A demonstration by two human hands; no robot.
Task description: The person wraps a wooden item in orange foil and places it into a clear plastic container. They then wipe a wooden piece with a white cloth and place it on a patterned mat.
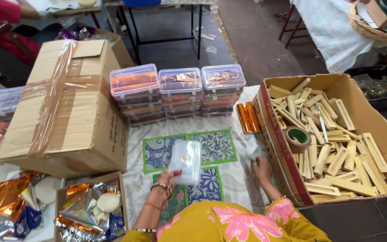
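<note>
My left hand holds a clear plastic box upright by its lower edge, above several blue and green patterned tiles laid on a white cloth. Something small and orange shows through the box. My right hand rests palm down on the cloth, beside the side of a big cardboard box, holding nothing. Bangles sit on both wrists.
Three stacks of clear lidded boxes with orange contents stand behind the tiles. A taped carton stands left. The open carton at right holds several wooden pieces and a tape roll. An orange foil roll stands between. Foil packets lie at lower left.
</note>
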